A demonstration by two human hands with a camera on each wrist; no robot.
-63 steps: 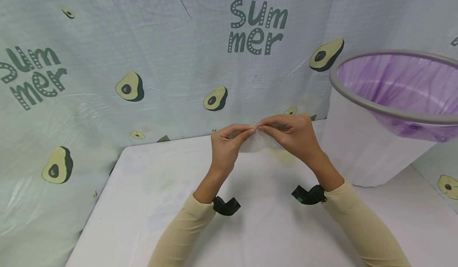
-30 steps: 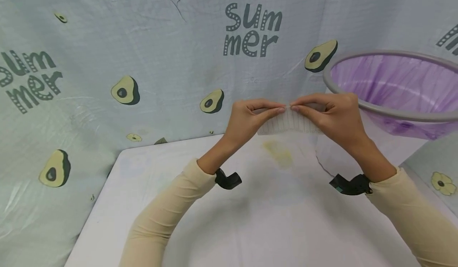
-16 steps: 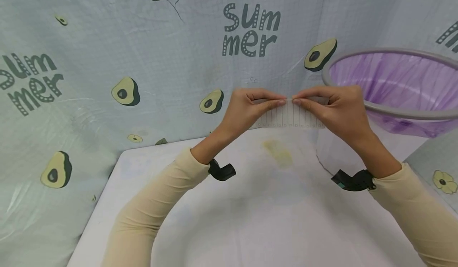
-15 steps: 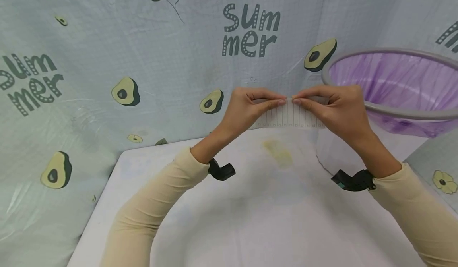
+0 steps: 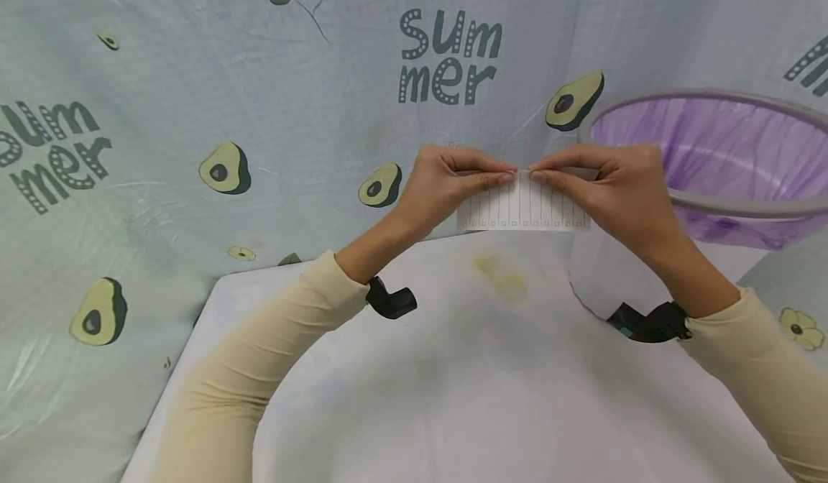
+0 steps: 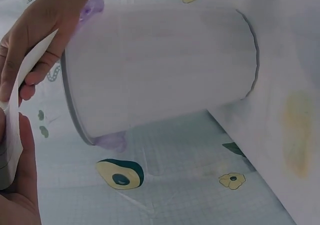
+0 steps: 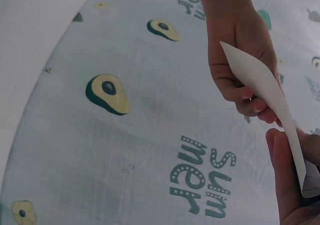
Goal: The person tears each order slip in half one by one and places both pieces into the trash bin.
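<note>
Both hands hold up a small sheet of white paper (image 5: 524, 206), printed with thin upright lines and a row of little squares along its lower edge. My left hand (image 5: 440, 181) pinches its top edge just left of the middle, thumb toward me. Just to the right, my right hand (image 5: 624, 188) pinches the same edge, a small gap between the two sets of fingertips. The lower part of the sheet hangs free above the back of the table. In the right wrist view the paper (image 7: 257, 77) looks bent, its blank side showing.
On the right stands a white bin (image 5: 731, 249) with a grey rim and a purple liner bag (image 5: 718, 152), close beside my right hand. A white-covered table (image 5: 453, 397) lies below, with a yellowish stain. An avocado-print sheet (image 5: 310, 109) hangs behind.
Over two seconds both hands have moved right and up with the paper. Their fingertips have parted slightly. More of the paper's lined face shows now.
</note>
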